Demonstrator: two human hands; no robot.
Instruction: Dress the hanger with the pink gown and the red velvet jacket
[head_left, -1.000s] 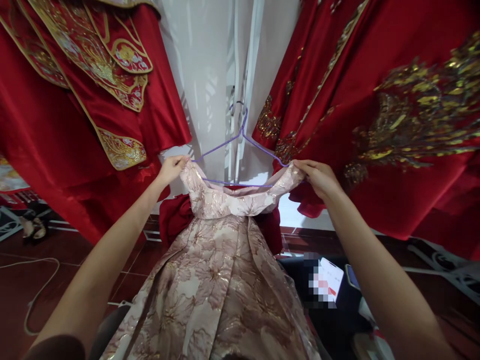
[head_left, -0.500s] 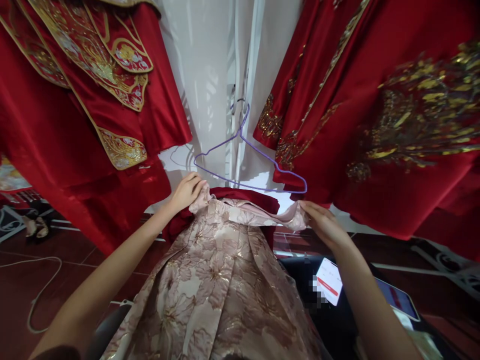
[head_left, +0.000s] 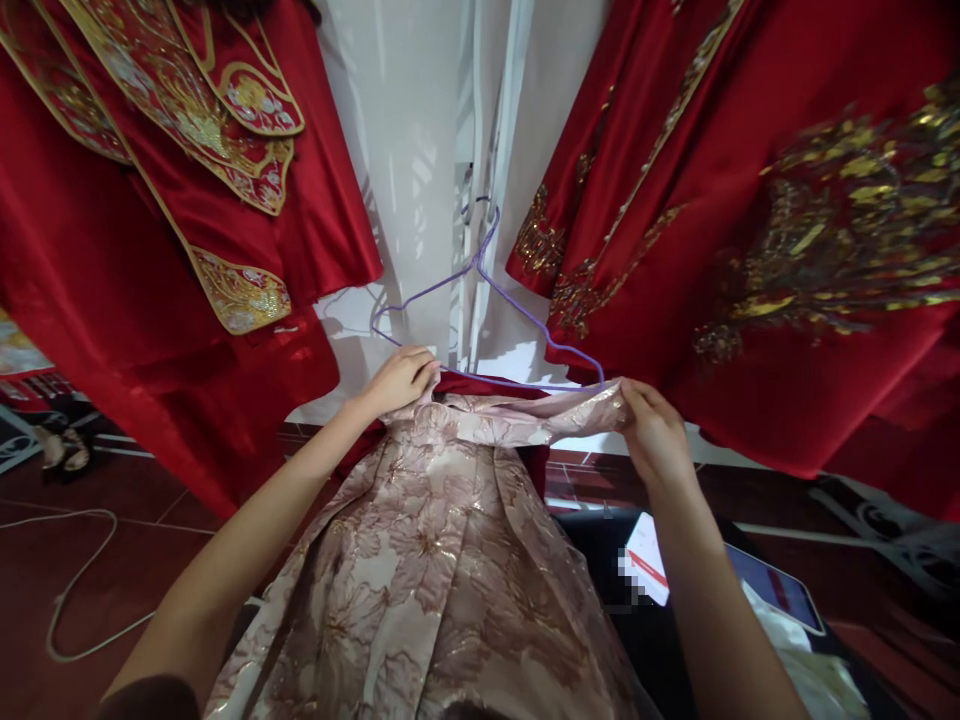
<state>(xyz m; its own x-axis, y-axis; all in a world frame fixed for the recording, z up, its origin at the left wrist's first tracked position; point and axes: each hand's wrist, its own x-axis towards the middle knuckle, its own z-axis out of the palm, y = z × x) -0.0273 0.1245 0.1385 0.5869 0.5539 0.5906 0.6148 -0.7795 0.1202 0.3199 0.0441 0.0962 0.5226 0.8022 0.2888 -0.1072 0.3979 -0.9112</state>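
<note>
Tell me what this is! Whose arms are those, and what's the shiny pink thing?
Those arms belong to a person wearing a camera on their head, so you see what they see, looking down. Their left hand and right hand each grip the top edge of a pink flowery dress with their fingers. Just above it hangs a purple wire hanger. On both sides hang red gowns with gold embroidery. Below is a dark red floor with a white cable lying on it.
</note>
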